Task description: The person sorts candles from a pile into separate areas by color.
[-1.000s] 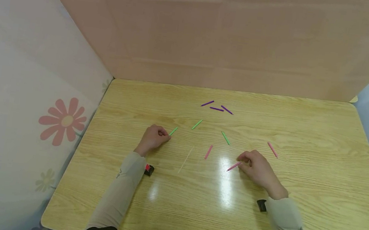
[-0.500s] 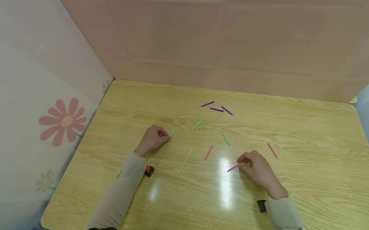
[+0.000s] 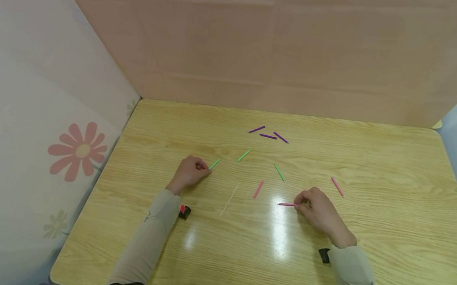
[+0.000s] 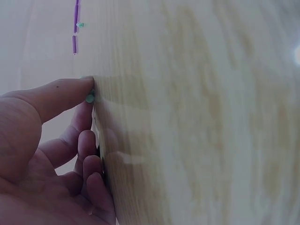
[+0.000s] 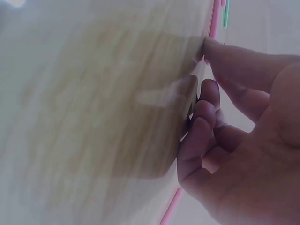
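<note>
In the head view my left hand (image 3: 189, 174) rests low at the table's left-centre. Thumb and forefinger pinch the near end of a thin green pen-like stick (image 3: 215, 163), whose round end (image 4: 90, 98) shows between the fingertips in the left wrist view. On the other side, my right hand (image 3: 319, 211) pinches one end of a pink pen-like stick (image 3: 286, 205) with a narrow tip pointing left. The stick lies nearly level across the table's glare. Both hands have their other fingers curled near the tabletop.
Two green sticks (image 3: 244, 155) (image 3: 279, 172) lie between the hands. Pink sticks lie at centre (image 3: 258, 189) and beyond the right hand (image 3: 337, 187). Three purple sticks (image 3: 268, 136) group farther back. A pale line (image 3: 230, 199) marks the wooden table (image 3: 239, 267); a panel (image 3: 266, 47) stands behind.
The pink stick in my right hand has turned from slanting down-left to nearly horizontal, its tip swinging away from me. My left hand and its green stick show no visible movement.
</note>
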Demonstrator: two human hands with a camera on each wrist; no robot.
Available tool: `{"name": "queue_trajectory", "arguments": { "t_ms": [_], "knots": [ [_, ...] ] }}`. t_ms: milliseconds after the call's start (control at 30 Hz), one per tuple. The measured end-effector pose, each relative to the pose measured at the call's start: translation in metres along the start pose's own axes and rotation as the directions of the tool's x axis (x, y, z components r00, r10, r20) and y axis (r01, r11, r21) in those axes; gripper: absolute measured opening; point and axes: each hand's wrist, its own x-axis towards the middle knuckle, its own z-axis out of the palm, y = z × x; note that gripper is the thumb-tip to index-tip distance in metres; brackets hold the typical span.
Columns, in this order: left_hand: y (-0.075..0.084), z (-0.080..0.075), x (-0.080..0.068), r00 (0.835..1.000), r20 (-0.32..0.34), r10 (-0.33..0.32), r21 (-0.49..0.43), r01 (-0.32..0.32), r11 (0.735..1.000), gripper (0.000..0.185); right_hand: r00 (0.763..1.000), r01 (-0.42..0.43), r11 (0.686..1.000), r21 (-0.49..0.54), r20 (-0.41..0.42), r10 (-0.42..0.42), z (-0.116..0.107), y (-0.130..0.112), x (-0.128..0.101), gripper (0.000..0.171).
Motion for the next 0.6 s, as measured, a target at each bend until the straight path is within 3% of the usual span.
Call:
{"name": "queue_trajectory", "arguments": {
  "t_ms": [600],
  "knots": [
    [-0.0019, -0.0002, 0.0016, 1.000, 0.012, 0.009, -0.002, -0.009, 1.000, 0.018, 1.000, -0.010, 1.000, -0.018, -0.005, 0.010, 0.0030, 0.0018, -0.0013, 0.008]
  ]
}}
